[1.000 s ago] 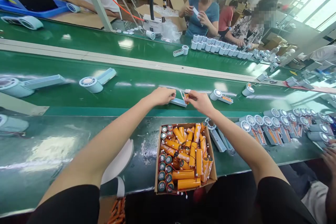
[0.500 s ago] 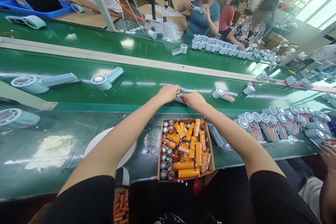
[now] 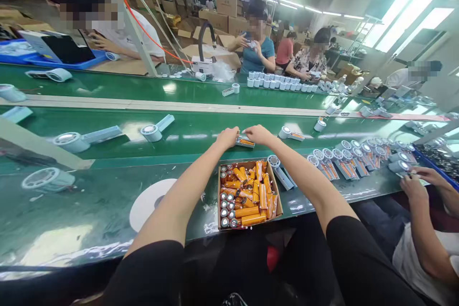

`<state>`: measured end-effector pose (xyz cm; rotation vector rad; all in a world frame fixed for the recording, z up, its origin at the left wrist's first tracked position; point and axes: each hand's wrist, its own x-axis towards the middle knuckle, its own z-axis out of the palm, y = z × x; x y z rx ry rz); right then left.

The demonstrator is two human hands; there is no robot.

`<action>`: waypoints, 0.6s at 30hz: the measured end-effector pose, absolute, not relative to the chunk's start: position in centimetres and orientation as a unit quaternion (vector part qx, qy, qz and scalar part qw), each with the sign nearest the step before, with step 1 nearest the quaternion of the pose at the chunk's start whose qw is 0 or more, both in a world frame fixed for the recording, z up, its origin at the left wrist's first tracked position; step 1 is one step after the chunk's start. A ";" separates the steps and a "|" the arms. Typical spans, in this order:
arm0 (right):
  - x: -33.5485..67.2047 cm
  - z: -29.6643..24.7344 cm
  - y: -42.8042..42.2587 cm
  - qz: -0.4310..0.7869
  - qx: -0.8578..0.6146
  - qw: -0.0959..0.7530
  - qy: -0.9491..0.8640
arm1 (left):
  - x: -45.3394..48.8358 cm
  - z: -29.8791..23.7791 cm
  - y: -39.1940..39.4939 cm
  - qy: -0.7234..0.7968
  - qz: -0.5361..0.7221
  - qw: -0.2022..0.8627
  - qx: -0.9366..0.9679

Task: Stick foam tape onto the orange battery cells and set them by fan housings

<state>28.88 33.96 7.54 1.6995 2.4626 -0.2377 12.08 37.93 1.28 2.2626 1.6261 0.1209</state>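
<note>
Left hand (image 3: 228, 138) closed on one pale-blue housing (image 3: 244, 145), one orange cell (image 3: 246, 142) inside — right hand (image 3: 259, 135) just beside, grip unclear.

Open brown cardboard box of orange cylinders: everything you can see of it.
The open brown cardboard box looks shallow and rectangular, resting near the close edge of the glossy green worktop. It is crowded with orange cylinders: many lie at mixed angles, while most along its left side stand round ends up. Its floor is hidden. Neither the left hand nor the right hand touches it; both are beyond its far edge.
</note>
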 end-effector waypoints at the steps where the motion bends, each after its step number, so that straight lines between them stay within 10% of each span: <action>1: 29.9 7.7 33.4 -0.077 0.572 0.051 0.815 | 12.3 1.3 37.8 0.578 0.045 0.178 0.795; 18: 31.4 3.6 36.6 -0.166 0.621 0.062 0.764 | 15.4 1.1 39.0 0.572 0.041 0.207 0.793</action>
